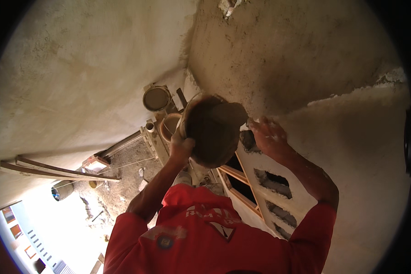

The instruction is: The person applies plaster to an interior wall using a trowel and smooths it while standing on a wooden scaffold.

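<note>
A mortar bucket is tilted in front of me, its dark inside facing up toward me. My left hand grips its left rim, fingers closed with the thumb over the edge. Over the bucket's upper right mouth lies the mortar-coated blade of a trowel. The fingers of my right hand, smeared with pale mortar, are closed at the trowel's right end; the handle is mostly hidden in them. How much mortar is inside the bucket is too dark to tell.
Plastered walls meet in a corner ahead. Below, a plank scaffold carries a full bucket, another bucket and a small cup. Wooden strips jut out at left. A wooden frame and wall openings lie at right.
</note>
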Tool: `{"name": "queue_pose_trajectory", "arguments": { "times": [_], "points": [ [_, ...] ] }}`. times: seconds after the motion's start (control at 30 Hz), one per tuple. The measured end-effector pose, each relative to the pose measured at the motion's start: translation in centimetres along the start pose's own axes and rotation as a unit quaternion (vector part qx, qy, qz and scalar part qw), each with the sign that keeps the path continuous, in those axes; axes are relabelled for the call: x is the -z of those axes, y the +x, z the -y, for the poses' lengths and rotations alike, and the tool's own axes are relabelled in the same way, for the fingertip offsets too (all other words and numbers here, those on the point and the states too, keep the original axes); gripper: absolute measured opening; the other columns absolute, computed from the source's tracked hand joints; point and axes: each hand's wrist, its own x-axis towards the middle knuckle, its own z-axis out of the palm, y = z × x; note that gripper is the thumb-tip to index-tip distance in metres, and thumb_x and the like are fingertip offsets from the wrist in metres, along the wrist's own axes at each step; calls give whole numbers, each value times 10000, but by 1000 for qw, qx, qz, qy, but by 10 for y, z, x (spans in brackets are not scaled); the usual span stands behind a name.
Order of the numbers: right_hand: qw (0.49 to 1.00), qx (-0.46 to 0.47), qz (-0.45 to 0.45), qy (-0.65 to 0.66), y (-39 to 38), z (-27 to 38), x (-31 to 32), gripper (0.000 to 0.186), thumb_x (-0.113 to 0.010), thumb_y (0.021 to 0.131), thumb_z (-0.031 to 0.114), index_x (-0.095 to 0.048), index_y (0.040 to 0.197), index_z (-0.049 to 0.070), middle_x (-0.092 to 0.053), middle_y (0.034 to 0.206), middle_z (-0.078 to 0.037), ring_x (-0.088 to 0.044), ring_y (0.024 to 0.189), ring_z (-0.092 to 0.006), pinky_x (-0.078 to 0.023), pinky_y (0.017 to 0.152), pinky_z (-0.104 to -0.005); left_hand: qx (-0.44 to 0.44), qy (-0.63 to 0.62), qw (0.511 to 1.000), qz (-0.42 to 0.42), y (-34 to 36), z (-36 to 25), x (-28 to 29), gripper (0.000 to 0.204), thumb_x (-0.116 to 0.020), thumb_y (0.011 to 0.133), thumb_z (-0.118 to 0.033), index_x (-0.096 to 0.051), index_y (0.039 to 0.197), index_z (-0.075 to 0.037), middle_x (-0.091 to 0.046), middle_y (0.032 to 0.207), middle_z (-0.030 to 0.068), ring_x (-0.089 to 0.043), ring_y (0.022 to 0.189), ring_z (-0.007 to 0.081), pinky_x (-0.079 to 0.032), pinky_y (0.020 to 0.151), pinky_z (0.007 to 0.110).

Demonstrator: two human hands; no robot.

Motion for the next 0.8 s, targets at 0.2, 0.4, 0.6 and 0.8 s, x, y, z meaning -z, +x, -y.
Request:
{"name": "queue_pose_trajectory", "arguments": {
  "times": [0.2, 0.4, 0.6, 0.8],
  "points": [
    [987, 87, 73, 117, 2, 11, -92, 417, -648, 789, 120, -607, 1200, 58, -677, 901, -161, -687, 779, -342, -563, 750, -410, -11, 3, 1000, 20, 15, -2, -29, 473, -582, 823, 13, -514, 1291, 23, -641, 1050, 61, -630, 926, 149, -527, 784, 275],
    [916, 46, 1, 399, -15, 21, -103, 420, -672, 807, 216, -608, 1171, 17, -694, 923, -192, -683, 873, -357, -546, 780, -424, 24, -3, 1000, 18, 18, -3, -24, 430, -591, 823, 12, -528, 1249, 22, -652, 973, 65, -641, 828, 134, -538, 694, 260],
    [932, -5, -2, 363, -25, 7, -73, 468, -671, 823, 249, -586, 1206, -5, -683, 966, -228, -680, 894, -355, -540, 798, -427, -47, 18, 998, 30, 19, -8, -23, 528, -579, 768, 11, -499, 1290, 4, -628, 1051, 74, -628, 851, 147, -520, 704, 265],
    [919, -20, 37, 393, -27, -16, -14, 509, -703, 808, 245, -560, 1233, 3, -675, 1019, -218, -663, 946, -359, -521, 845, -430, 28, -37, 999, -21, 2, -7, -27, 565, -526, 671, 8, -550, 1235, 36, -631, 1045, 72, -599, 921, 178, -496, 796, 278]
  ]
}}
